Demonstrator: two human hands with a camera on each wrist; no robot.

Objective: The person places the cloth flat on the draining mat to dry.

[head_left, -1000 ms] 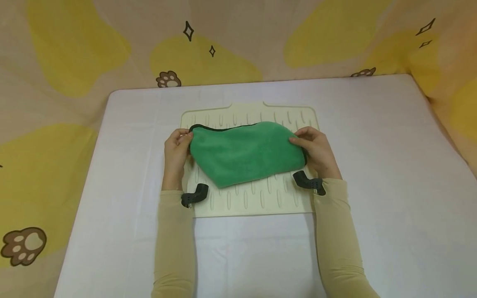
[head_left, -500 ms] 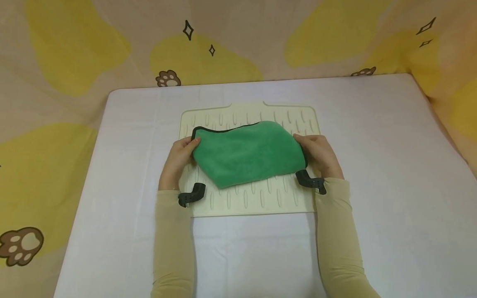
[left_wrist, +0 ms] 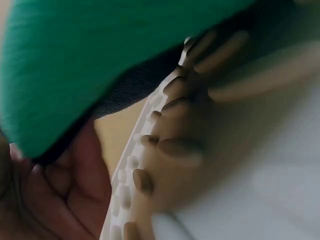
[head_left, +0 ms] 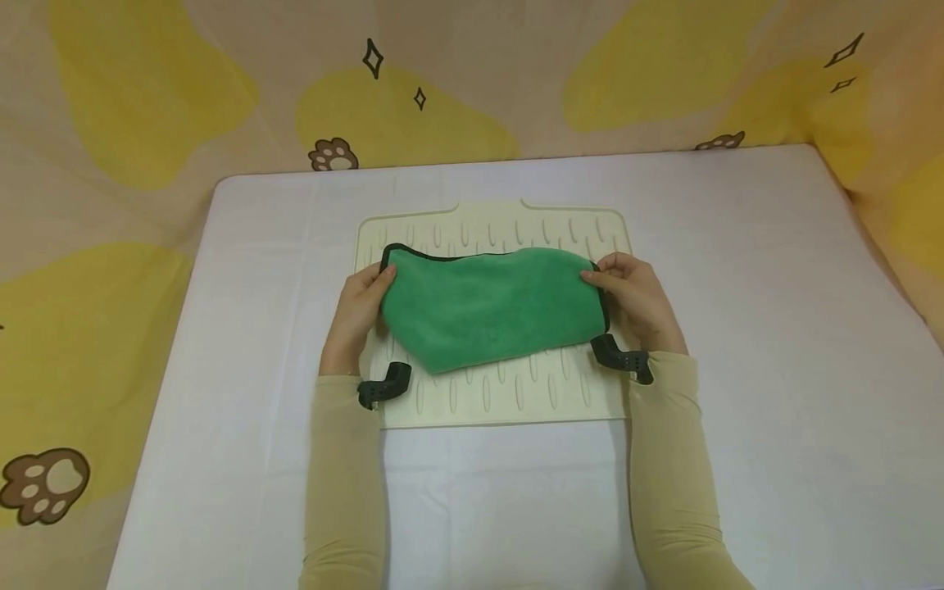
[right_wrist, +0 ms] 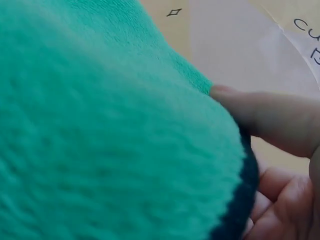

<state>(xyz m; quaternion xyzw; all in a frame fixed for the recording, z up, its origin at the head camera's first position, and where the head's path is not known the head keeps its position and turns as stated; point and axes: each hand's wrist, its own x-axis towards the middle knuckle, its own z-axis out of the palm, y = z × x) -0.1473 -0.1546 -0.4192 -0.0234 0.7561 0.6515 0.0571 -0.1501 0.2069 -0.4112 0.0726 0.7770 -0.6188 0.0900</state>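
A folded green plush cloth (head_left: pixel 494 303) with dark edging is stretched between my two hands, over a cream ridged mat. My left hand (head_left: pixel 356 307) pinches its left end, thumb on top of the green face. At the other end, my right hand (head_left: pixel 636 299) pinches the upper right corner between thumb and fingers. In the left wrist view the cloth (left_wrist: pixel 90 60) shows a dark underside and stands off the mat's ridges. The right wrist view has the thumb (right_wrist: pixel 270 117) at the cloth's edge, with the other fingers curled behind the dark border.
The cream mat (head_left: pixel 487 401), with raised oval ridges and a notched far edge, lies on a white-covered table (head_left: pixel 774 328). A patterned yellow and beige curtain (head_left: pixel 472 82) rises behind the table and along its sides. Dark camera mounts (head_left: pixel 387 385) sit on both wrists.
My right hand has shifted slightly right and changed its hold, drawing the cloth's upper right corner outward and flattening its top edge. My left hand has moved slightly inward along the left end.
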